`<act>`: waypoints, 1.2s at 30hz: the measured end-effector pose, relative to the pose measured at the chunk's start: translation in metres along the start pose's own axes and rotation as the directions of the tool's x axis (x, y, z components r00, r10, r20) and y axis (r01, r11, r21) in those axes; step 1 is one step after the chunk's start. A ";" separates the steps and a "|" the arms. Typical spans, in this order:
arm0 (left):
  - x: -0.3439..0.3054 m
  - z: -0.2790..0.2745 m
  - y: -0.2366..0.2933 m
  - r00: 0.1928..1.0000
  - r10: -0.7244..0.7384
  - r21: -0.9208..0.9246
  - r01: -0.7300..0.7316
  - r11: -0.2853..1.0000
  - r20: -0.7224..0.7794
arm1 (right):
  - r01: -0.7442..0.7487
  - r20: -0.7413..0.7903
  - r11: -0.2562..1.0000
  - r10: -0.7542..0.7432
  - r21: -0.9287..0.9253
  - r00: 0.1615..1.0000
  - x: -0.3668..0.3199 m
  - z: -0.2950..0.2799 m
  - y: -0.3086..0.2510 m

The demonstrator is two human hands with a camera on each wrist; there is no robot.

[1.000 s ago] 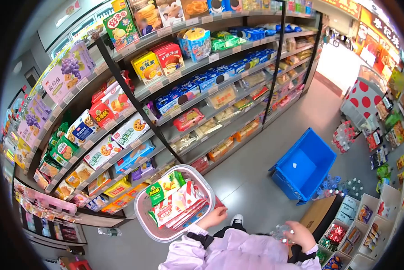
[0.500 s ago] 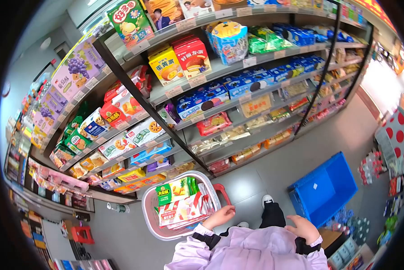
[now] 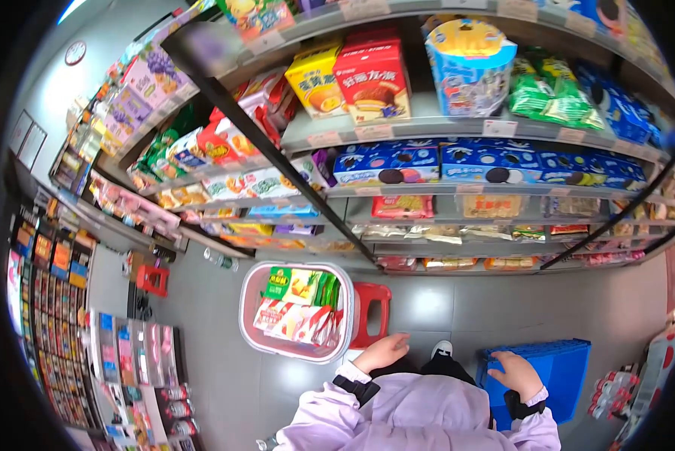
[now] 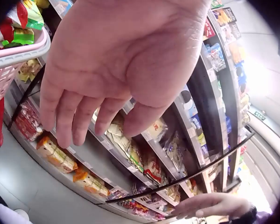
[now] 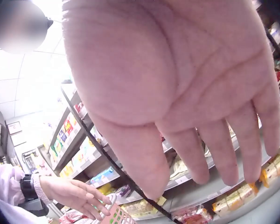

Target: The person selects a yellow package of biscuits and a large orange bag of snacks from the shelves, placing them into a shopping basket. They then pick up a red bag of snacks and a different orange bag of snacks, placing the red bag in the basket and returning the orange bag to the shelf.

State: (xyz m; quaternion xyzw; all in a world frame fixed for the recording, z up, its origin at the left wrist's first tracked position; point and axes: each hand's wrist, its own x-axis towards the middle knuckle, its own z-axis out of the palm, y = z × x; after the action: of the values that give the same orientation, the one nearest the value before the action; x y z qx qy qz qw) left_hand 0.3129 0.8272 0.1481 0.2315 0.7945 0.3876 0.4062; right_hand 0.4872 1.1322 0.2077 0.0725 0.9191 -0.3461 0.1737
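My left hand (image 3: 382, 353) hangs with relaxed fingers and nothing in its palm, just right of a pink plastic basket (image 3: 254, 293). A green pack (image 3: 303, 284) and red-and-white striped snack packs (image 3: 288, 319) lie in the basket. Beside it is a red plastic stool (image 3: 373, 310). In the left wrist view the palm of the left hand (image 4: 126, 56) is bare, with the basket's rim (image 4: 23, 56) at upper left. My right hand (image 3: 519, 374) is empty too, over the near side of a blue crate (image 3: 570, 383). Its fingers point down in the right wrist view.
Shelves (image 3: 397, 128) packed with boxed and bagged snacks run across the front. A clear bottle (image 3: 221, 259) lies on the grey floor at left. Red-labelled bottles (image 3: 614, 391) stand at far right, and racks of small goods (image 3: 55, 323) line the left side.
The head view has swung toward the shelves and left, bringing the crate below my right hand. Clear plastic bottles seen at the right hand a second ago are no longer there.
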 end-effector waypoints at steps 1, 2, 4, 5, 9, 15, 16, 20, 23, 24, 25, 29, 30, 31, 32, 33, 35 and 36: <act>-0.001 0.002 -0.002 1.000 -0.013 -0.011 0.013 1.000 -0.023 | 0.032 0.001 0.999 -0.032 -0.019 1.000 0.011 -0.004 -0.001; -0.002 0.002 -0.003 0.999 -0.023 -0.020 0.022 1.000 -0.045 | 0.062 0.032 0.998 -0.062 -0.013 0.998 0.023 -0.007 -0.003; -0.003 0.004 -0.009 0.994 -0.042 -0.056 0.037 0.998 -0.104 | 0.119 0.095 0.993 -0.119 0.003 0.988 0.047 -0.011 -0.007; -0.004 0.005 -0.014 0.989 -0.053 -0.083 0.042 0.996 -0.138 | 0.157 0.118 0.988 -0.155 -0.007 0.981 0.059 -0.008 -0.008; -0.011 -0.003 -0.015 0.971 -0.176 -0.152 0.151 0.977 -0.164 | 0.241 0.222 0.970 -0.227 -0.035 0.948 0.101 -0.004 -0.023; -0.013 -0.015 -0.026 0.967 -0.157 -0.214 0.113 0.970 -0.203 | 0.294 0.223 0.954 -0.275 -0.057 0.935 0.131 -0.012 -0.064; -0.009 -0.014 -0.034 0.964 -0.129 -0.228 0.075 0.971 -0.233 | 0.298 0.224 0.952 -0.277 -0.067 0.934 0.134 -0.014 -0.068; 0.008 -0.021 -0.045 0.962 -0.078 -0.308 -0.007 0.951 -0.263 | 0.260 0.287 0.957 -0.215 -0.126 0.933 0.144 -0.016 -0.077; 0.021 -0.025 -0.055 0.960 -0.049 -0.326 -0.045 0.944 -0.274 | 0.236 0.330 0.960 -0.177 -0.150 0.927 0.162 -0.014 -0.084; 0.024 -0.025 -0.059 0.958 -0.039 -0.332 -0.061 0.941 -0.285 | 0.238 0.342 0.956 -0.170 -0.170 0.924 0.169 -0.012 -0.087; 0.028 -0.026 -0.061 0.961 -0.045 -0.354 -0.056 0.934 -0.273 | 0.239 0.356 0.953 -0.161 -0.187 0.920 0.177 -0.010 -0.092; 0.041 -0.035 -0.065 0.978 -0.092 -0.404 0.009 0.915 -0.186 | 0.318 0.402 0.947 -0.271 -0.054 0.875 0.206 -0.004 -0.123; 0.044 -0.038 -0.064 0.981 -0.109 -0.405 0.035 0.914 -0.162 | 0.303 0.417 0.953 -0.266 -0.024 0.869 0.211 0.000 -0.129; 0.046 -0.038 -0.064 0.974 -0.113 -0.392 0.027 0.919 -0.197 | 0.322 0.453 0.947 -0.284 -0.006 0.845 0.219 0.004 -0.134; 0.051 -0.034 -0.069 0.969 -0.108 -0.426 0.002 0.905 -0.223 | 0.340 0.489 0.940 -0.302 0.011 0.818 0.228 0.008 -0.138; 0.058 -0.026 -0.078 0.962 -0.104 -0.459 -0.024 0.888 -0.251 | 0.359 0.509 0.933 -0.322 0.026 0.798 0.237 0.014 -0.138; 0.073 -0.014 -0.087 0.948 -0.132 -0.514 -0.038 0.857 -0.290 | 0.295 0.560 0.951 -0.292 0.088 0.775 0.265 0.030 -0.127; 0.080 -0.011 -0.091 0.931 -0.150 -0.519 -0.048 0.853 -0.332 | 0.209 0.594 0.968 -0.249 0.137 0.765 0.281 0.041 -0.118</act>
State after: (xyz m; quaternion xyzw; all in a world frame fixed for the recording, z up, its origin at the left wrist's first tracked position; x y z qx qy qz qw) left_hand 0.2543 0.8232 0.0414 0.0169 0.7270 0.6119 0.3110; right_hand 0.2076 1.0204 0.1473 -0.1494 0.8052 -0.3983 0.4132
